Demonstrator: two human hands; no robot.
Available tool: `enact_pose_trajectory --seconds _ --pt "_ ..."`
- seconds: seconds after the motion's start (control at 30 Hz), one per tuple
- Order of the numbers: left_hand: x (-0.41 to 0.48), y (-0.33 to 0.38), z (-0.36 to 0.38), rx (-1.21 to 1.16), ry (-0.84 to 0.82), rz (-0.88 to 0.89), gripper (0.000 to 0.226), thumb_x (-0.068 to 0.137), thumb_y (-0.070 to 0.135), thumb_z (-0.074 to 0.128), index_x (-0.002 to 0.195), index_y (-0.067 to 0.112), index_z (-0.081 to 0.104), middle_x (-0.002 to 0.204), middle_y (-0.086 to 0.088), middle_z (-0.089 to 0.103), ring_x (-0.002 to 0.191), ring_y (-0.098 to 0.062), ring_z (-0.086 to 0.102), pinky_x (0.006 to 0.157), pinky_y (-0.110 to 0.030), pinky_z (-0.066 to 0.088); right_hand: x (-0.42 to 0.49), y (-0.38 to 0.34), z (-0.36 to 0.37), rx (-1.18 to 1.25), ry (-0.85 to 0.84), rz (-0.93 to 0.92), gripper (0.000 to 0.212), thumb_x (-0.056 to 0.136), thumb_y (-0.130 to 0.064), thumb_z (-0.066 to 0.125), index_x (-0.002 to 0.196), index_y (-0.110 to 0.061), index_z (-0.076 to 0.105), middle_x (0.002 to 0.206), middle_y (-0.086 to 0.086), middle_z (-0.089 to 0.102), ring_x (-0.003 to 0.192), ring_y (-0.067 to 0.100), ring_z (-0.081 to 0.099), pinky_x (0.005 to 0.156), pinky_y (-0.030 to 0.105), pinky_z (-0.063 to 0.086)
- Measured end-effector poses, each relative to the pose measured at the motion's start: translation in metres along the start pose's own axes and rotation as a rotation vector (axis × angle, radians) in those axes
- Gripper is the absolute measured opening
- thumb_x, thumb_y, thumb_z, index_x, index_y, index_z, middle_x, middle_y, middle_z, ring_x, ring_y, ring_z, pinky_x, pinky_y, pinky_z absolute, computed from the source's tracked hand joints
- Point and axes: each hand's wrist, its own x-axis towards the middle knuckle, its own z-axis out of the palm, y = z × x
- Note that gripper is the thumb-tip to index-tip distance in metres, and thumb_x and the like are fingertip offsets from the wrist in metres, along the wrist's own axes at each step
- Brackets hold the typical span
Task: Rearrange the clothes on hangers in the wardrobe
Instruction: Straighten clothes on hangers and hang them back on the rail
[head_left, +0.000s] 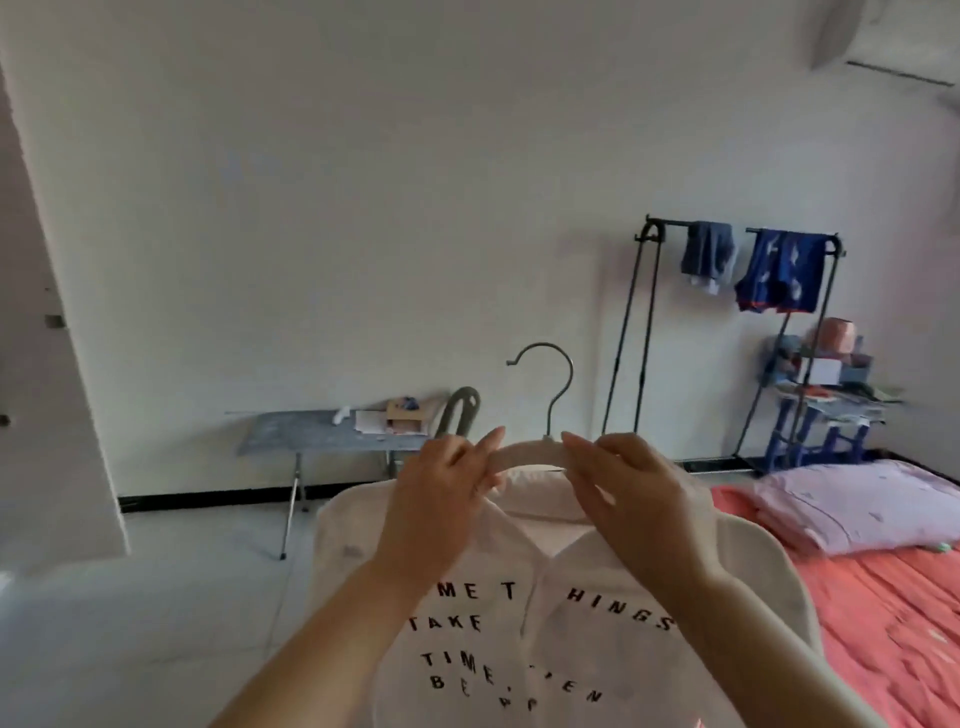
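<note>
Shirt (545, 623) hung on a hanger (530, 452), draped below the fingers (491, 441). Left hand (441, 499) pinched the hanger beside the hook (570, 371), right hand (634, 499) clamped it on the other side, likely holding it level so the collar (540, 501) sat straight.

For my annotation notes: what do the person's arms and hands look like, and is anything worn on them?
Both arms are bare up to the frame's edge; no sleeve shows. The left hand and the right hand wear no gloves, and no ring, watch or bracelet is visible.
</note>
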Motion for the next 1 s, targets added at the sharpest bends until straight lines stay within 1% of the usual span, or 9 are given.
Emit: enact_pose_trajectory --seconds 0.07,0.17,0.23,0.3,0.47,0.6,0.7,0.87,1.0 --pt "0.000 -0.045 -0.027 0.092 0.019 -0.030 0.039 0.078 0.012 0.072 0.116 0.012 0.064 0.082 -0.004 0.063 0.074 -0.023 0.060 0.068 -0.029 0.044 0.025 -0.034 0.036 0.048 -0.007 -0.036 0.030 0.067 -0.020 0.082 0.095 -0.027 0.073 0.075 -0.005 0.064 0.050 0.014 0.057 0.041 0.023 0.044" --pt "0.002 -0.110 -0.067 0.132 0.041 -0.117 0.040 0.081 0.011 0.069 0.120 0.014 0.062 0.085 -0.005 0.064 0.077 -0.024 0.059 0.067 -0.034 0.048 0.060 -0.089 0.093 0.151 0.002 -0.067 0.028 0.069 -0.020 0.081 0.094 -0.028 0.073 0.075 -0.006 0.064 0.050 0.015 0.057 0.041 0.024 0.046" --pt "0.003 -0.153 -0.093 0.181 0.075 -0.111 0.041 0.079 0.013 0.072 0.119 0.014 0.063 0.082 -0.004 0.064 0.072 -0.022 0.060 0.061 -0.035 0.052 0.082 -0.125 0.131 0.226 0.024 -0.080 0.027 0.069 -0.018 0.081 0.094 -0.027 0.074 0.077 -0.005 0.065 0.051 0.017 0.059 0.040 0.029 0.049" --pt "0.001 -0.195 -0.114 0.238 0.083 -0.078 0.041 0.080 0.015 0.071 0.119 0.011 0.063 0.083 -0.005 0.065 0.072 -0.023 0.060 0.062 -0.035 0.053 0.101 -0.158 0.166 0.281 0.048 -0.101 0.028 0.068 -0.016 0.082 0.094 -0.024 0.075 0.079 -0.003 0.067 0.051 0.018 0.060 0.038 0.031 0.049" --pt "-0.001 -0.282 -0.152 0.315 0.120 -0.093 0.048 0.073 0.002 0.076 0.118 0.010 0.064 0.084 -0.005 0.066 0.072 -0.022 0.063 0.063 -0.035 0.055 0.140 -0.227 0.242 0.347 0.037 -0.206 0.032 0.065 -0.016 0.083 0.095 -0.023 0.074 0.079 -0.003 0.067 0.049 0.017 0.059 0.034 0.027 0.044" --pt "0.000 -0.346 -0.173 0.376 0.153 -0.128 0.052 0.067 -0.005 0.076 0.115 0.011 0.065 0.081 -0.004 0.066 0.068 -0.022 0.063 0.060 -0.033 0.055 0.166 -0.268 0.302 0.444 0.037 -0.268 0.035 0.062 -0.013 0.085 0.094 -0.021 0.074 0.077 -0.002 0.067 0.045 0.016 0.058 0.032 0.026 0.043" --pt "0.005 -0.392 -0.181 0.430 0.157 -0.178 0.049 0.069 -0.003 0.073 0.115 0.012 0.066 0.080 -0.003 0.066 0.068 -0.020 0.063 0.058 -0.031 0.055 0.186 -0.295 0.351 0.514 0.033 -0.278 0.038 0.059 -0.012 0.086 0.094 -0.020 0.074 0.078 -0.002 0.067 0.046 0.018 0.060 0.033 0.027 0.044" --pt "0.025 -0.470 -0.186 0.554 0.131 -0.258 0.054 0.068 -0.008 0.073 0.117 0.013 0.065 0.081 -0.002 0.067 0.071 -0.022 0.062 0.059 -0.037 0.056 0.221 -0.330 0.439 0.614 0.001 -0.309 0.041 0.057 -0.012 0.088 0.095 -0.021 0.074 0.077 -0.002 0.067 0.047 0.019 0.061 0.032 0.028 0.043" --pt "0.049 -0.525 -0.194 0.643 0.136 -0.301 0.057 0.069 -0.012 0.071 0.119 0.013 0.062 0.082 -0.002 0.067 0.073 -0.021 0.062 0.061 -0.037 0.056 0.261 -0.353 0.506 0.710 -0.010 -0.348 0.047 0.055 -0.010 0.088 0.097 -0.024 0.072 0.078 -0.003 0.065 0.046 0.018 0.059 0.032 0.027 0.041"
